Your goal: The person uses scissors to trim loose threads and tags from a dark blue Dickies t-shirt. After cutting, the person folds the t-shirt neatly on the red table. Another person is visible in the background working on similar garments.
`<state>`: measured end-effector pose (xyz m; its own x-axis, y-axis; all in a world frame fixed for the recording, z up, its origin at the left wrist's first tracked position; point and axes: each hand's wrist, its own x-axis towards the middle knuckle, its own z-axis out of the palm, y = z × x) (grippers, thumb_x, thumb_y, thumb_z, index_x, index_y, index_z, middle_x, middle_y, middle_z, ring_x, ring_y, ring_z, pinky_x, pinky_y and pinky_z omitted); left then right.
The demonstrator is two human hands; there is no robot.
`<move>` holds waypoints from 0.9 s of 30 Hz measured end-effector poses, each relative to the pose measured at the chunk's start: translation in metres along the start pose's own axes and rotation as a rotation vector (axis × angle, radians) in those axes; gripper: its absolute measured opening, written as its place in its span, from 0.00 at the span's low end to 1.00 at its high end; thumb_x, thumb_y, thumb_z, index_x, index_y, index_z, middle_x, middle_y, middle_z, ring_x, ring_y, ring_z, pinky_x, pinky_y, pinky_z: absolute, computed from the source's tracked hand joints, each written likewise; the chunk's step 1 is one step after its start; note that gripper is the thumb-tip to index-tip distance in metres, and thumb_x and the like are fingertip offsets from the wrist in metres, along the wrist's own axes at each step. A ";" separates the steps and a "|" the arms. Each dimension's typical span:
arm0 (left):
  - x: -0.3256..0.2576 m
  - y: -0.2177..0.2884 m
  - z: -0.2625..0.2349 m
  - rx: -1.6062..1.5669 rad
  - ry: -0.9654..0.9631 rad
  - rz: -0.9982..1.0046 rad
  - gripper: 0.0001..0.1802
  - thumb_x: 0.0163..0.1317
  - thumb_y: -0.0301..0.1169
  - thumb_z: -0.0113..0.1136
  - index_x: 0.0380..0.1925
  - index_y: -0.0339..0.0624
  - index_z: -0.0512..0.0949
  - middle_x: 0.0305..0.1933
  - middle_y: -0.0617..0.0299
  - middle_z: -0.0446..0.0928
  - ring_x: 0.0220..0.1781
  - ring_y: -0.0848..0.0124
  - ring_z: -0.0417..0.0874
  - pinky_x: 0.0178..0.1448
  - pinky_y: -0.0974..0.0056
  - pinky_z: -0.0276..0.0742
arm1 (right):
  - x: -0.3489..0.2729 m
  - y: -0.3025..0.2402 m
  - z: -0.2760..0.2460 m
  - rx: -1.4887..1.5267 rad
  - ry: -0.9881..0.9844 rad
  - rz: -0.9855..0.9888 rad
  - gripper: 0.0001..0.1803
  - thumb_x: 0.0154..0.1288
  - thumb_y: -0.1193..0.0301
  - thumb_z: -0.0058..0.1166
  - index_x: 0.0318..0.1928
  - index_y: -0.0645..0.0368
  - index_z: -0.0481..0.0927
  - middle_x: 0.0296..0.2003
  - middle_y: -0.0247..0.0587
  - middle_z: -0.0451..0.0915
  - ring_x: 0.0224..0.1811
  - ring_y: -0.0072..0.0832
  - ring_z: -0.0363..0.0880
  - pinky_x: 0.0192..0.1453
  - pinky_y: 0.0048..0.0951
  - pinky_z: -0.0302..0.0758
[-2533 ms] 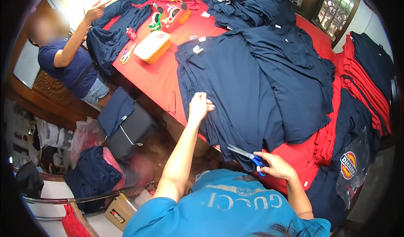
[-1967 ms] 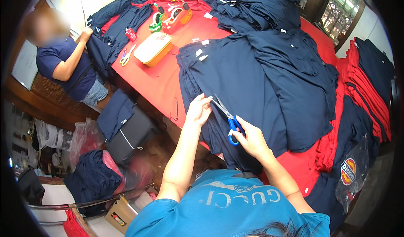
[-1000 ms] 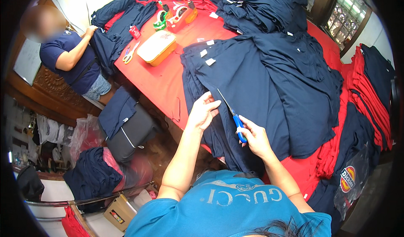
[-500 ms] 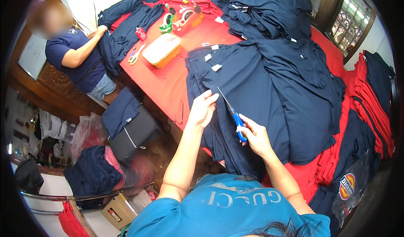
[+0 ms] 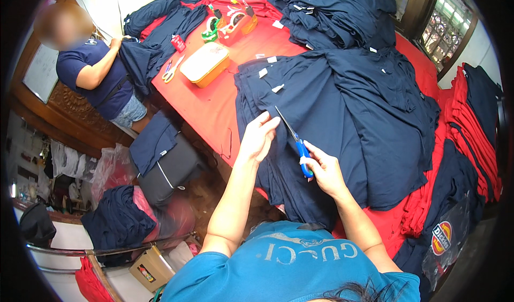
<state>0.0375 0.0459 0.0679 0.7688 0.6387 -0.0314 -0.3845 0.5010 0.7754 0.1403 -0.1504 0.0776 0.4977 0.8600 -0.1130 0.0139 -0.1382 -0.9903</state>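
Note:
Blue-handled scissors [image 5: 303, 154] are gripped in my right hand [image 5: 324, 169], their blades nearly together and pointing away from me. The tip reaches beside the fingers of my left hand [image 5: 259, 137], which are drawn together over the left part of a navy garment [image 5: 310, 103]. Whatever those fingers pinch is too small or hidden to make out. This garment lies spread on the red-covered table [image 5: 187, 106], with small white tags [image 5: 278, 88] along its far left side.
A yellow lidded box [image 5: 206, 65], other scissors [image 5: 171, 70], and tape dispensers [image 5: 235, 27] sit farther back. Navy garments [image 5: 340, 15] are piled at the back, red ones [image 5: 466, 128] at right. Across the table's left corner, a person [image 5: 101, 71] handles navy cloth. A dark chair [image 5: 171, 168] stands left.
My hands and the scissors have shifted only slightly. One white tag has tilted. The other person's hand has drawn back toward their body, with the navy cloth lifted.

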 end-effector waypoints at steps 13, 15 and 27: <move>-0.003 0.011 0.012 0.074 -0.099 -0.063 0.27 0.62 0.20 0.58 0.62 0.39 0.69 0.58 0.60 0.76 0.57 0.71 0.76 0.58 0.66 0.73 | 0.014 0.001 -0.002 -0.134 0.002 -0.098 0.30 0.65 0.66 0.60 0.65 0.65 0.71 0.46 0.46 0.83 0.39 0.23 0.80 0.44 0.25 0.79; -0.004 0.013 0.018 0.060 -0.112 -0.063 0.27 0.63 0.20 0.58 0.63 0.39 0.68 0.58 0.60 0.76 0.57 0.71 0.77 0.57 0.66 0.74 | 0.014 -0.004 -0.002 -0.049 -0.008 -0.023 0.30 0.65 0.66 0.60 0.65 0.63 0.71 0.40 0.41 0.83 0.31 0.19 0.78 0.35 0.23 0.78; 0.010 0.019 0.017 0.161 0.052 -0.038 0.21 0.62 0.19 0.56 0.56 0.38 0.76 0.46 0.66 0.79 0.46 0.79 0.77 0.49 0.74 0.71 | 0.026 0.015 0.002 -0.138 0.056 -0.231 0.31 0.64 0.65 0.62 0.65 0.63 0.71 0.38 0.40 0.82 0.25 0.16 0.74 0.29 0.21 0.75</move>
<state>0.0466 0.0519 0.0925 0.7519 0.6528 -0.0917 -0.2660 0.4277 0.8639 0.1516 -0.1291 0.0592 0.5151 0.8483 0.1230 0.2486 -0.0106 -0.9685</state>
